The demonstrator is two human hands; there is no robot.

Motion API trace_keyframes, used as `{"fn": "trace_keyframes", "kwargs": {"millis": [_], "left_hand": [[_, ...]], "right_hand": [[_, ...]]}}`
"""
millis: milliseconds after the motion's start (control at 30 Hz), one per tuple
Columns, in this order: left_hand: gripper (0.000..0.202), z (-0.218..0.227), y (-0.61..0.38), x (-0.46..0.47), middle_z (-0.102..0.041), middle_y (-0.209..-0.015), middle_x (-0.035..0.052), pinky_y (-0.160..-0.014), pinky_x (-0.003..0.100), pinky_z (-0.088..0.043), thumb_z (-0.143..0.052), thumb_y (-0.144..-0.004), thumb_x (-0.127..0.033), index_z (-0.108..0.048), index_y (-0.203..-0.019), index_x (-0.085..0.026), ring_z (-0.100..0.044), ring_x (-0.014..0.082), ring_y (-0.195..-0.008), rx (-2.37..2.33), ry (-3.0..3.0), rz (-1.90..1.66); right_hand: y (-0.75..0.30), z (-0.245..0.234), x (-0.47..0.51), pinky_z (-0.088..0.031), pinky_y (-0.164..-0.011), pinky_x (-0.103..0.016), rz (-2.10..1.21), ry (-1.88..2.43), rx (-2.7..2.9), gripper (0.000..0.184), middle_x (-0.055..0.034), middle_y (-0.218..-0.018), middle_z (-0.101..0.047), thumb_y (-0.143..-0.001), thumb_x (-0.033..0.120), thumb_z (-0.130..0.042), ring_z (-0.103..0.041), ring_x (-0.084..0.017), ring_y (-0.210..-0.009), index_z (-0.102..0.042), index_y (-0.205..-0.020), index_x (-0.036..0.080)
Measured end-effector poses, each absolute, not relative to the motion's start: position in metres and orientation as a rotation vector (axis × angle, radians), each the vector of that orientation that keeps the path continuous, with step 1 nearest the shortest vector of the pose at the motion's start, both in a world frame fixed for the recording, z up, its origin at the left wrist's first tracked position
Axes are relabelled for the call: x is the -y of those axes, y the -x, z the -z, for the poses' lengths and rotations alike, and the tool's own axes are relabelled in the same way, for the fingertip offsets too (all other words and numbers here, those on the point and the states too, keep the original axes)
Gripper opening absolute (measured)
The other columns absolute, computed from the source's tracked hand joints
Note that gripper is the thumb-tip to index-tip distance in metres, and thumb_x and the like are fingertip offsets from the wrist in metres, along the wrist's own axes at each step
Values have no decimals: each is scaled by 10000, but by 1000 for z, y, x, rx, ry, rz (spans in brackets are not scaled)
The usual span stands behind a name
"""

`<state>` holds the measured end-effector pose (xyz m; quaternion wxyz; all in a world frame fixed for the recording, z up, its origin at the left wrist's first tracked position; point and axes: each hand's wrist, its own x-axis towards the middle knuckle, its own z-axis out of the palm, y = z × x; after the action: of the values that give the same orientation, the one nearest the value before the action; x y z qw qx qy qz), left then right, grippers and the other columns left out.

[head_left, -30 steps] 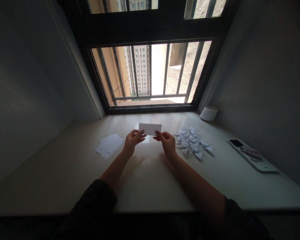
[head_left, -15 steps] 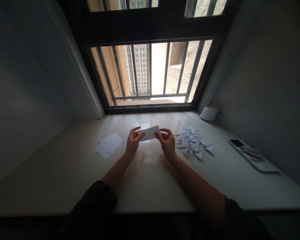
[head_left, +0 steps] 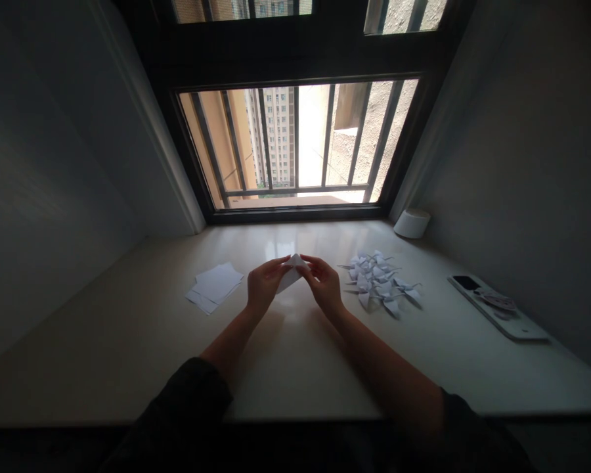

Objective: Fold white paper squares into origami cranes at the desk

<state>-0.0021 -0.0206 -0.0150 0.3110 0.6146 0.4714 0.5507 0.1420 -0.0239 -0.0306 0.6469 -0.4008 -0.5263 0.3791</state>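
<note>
A folded sheet of white paper [head_left: 288,280] is held up between my two hands above the middle of the white sill, with a pointed corner at its top. My left hand [head_left: 266,281] pinches its left side between thumb and fingers. On the other side my right hand [head_left: 324,281] grips it the same way, close to the left one. My fingers partly cover the sheet, so its full shape is hidden. Right of my right hand lies a cluster of folded white paper pieces [head_left: 381,284] with thin pointed ends. Flat white paper sheets [head_left: 215,286] are stacked loosely left of my left hand.
A pale phone [head_left: 512,322] lies at the right with a round item on its back. In the far right corner stands a white cup-like object [head_left: 412,223]. The barred window [head_left: 295,213] closes off the back, and walls flank both sides.
My hands have come closer together and turned inward. The paper, before a wide flat rectangle stretched between them, now shows a pointed top and hangs lower.
</note>
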Motion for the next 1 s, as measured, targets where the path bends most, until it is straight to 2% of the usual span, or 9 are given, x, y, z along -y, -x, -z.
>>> {"fn": "trace_keyframes", "kwargs": {"millis": [100, 300, 500, 700, 1000], "left_hand": [[330, 15, 2, 22, -711, -977, 45, -772, 309, -504, -666, -717, -411, -704, -1000, -247, -651, 231, -907, -1273, -1611, -1466], [345, 16, 1, 22, -720, -930, 47, -709, 310, -509, -682, -700, -414, -706, -1002, -249, -660, 231, -834, -1318, -1609, -1453], [374, 15, 0, 23, -709, -984, 48, -779, 322, -504, -678, -713, -394, -680, -1059, -253, -652, 236, -905, -1313, -1622, -1457], [290, 12, 1, 24, -700, -1018, 37, -858, 340, -486, -656, -734, -373, -704, -995, -257, -641, 234, -961, -1274, -1676, -1464], [289, 11, 3, 23, -701, -1014, 37, -839, 333, -481, -656, -736, -376, -705, -994, -257, -639, 235, -953, -1262, -1717, -1444]], "right_hand": [[-141, 31, 23, -521, -726, -331, -870, 921, 1162, 317, -30, -816, -703, -700, 400, -679, -651, -197, -760, -681, -967, 229], [-142, 32, 22, -527, -748, -338, -893, 897, 1131, 336, -27, -808, -713, -693, 380, -692, -660, -197, -762, -686, -992, 225], [-141, 35, 21, -537, -764, -363, -893, 919, 1101, 354, -39, -897, -727, -674, 375, -707, -664, -214, -790, -701, -992, 222], [-141, 36, 20, -545, -748, -363, -884, 928, 1099, 346, -33, -926, -727, -656, 354, -726, -669, -216, -781, -708, -978, 229], [-144, 37, 19, -540, -757, -377, -882, 934, 1104, 331, -33, -906, -730, -639, 349, -739, -671, -227, -786, -719, -949, 234]]}}
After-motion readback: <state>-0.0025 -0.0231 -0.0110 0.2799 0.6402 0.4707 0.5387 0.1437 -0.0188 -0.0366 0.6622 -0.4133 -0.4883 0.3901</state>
